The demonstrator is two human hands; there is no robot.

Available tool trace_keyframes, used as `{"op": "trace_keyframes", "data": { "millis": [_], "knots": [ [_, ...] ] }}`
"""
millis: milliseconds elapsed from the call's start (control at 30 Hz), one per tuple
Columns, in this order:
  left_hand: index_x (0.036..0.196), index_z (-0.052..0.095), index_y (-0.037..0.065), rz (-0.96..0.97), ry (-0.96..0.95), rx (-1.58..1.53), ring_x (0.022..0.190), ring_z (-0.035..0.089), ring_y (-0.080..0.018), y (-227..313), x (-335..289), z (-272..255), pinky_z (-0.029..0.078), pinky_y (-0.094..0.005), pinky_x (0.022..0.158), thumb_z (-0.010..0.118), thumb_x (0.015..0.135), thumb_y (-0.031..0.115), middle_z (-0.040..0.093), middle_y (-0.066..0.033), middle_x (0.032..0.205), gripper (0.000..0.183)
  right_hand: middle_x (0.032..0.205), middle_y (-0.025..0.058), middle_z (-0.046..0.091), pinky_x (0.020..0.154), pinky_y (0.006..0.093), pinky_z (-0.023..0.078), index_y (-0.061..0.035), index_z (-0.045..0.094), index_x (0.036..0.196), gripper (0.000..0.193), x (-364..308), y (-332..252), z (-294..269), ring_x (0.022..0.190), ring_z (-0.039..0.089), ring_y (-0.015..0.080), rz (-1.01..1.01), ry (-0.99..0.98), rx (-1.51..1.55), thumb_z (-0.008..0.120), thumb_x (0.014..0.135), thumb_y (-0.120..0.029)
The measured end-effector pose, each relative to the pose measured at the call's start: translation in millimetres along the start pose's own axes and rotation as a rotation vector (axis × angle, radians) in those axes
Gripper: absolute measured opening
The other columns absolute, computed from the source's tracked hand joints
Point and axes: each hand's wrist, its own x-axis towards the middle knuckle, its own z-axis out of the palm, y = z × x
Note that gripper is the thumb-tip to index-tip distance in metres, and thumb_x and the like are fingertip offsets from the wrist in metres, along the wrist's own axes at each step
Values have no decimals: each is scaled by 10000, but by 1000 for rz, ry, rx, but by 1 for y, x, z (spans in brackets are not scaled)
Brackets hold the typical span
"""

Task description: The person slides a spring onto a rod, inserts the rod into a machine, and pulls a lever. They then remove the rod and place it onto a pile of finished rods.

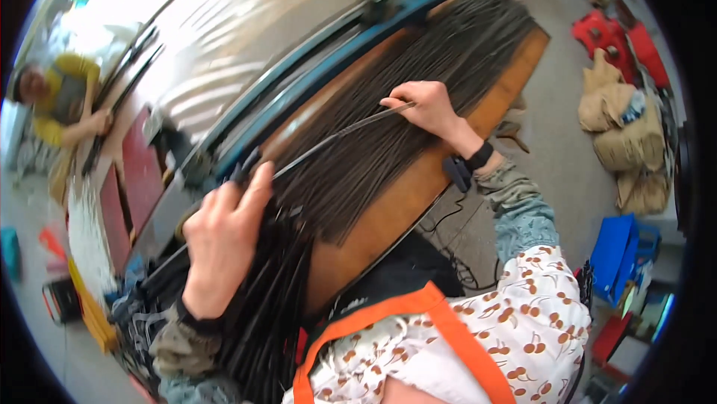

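Note:
A thin grey rod [336,135] stretches slantwise between my two hands, above a wide layer of long dark rods [388,120]. My right hand [426,109] is closed, pinching its upper right end between thumb and fingers. At the lower left end, my left hand [228,232] has its fingers bent round the rod, the index finger along it. A small black piece [246,166] shows just past the left fingers; its kind is blurred. Below and beside my left hand lies a bundle of black strips [272,307].
The rods lie on a brown board [373,240]. Along its far side runs a blue metal rail [299,79]. At the left a person in yellow sleeves [71,98] handles dark rods. Brown sacks [627,135], red cases [609,45] and a blue box [616,258] stand at the right.

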Motion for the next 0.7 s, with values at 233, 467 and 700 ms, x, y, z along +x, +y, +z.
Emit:
{"op": "trace_keyframes", "data": {
  "millis": [233,467,700],
  "knots": [
    [1457,540,187,95,86,115,752,576,-271,-32,51,16,480,-404,652,631,917,103,515,-81,786,554,725,73,645,558,358,515,-97,704,1006,257,48,-24,-17,619,645,246,-217,206,38,830,804,-191],
    [1028,543,45,143,29,-76,826,592,-304,-36,97,21,485,-427,709,608,905,77,575,-109,841,143,776,100,675,617,367,551,-107,688,1168,407,40,57,-6,702,680,266,-35,231,-116,805,828,-298],
    [1181,607,107,45,44,35,771,613,-269,-50,79,9,513,-405,640,613,902,118,560,-81,814,279,762,121,656,574,384,521,-109,692,1148,316,54,32,20,649,647,319,65,217,-159,769,879,-254]
  ]
}}
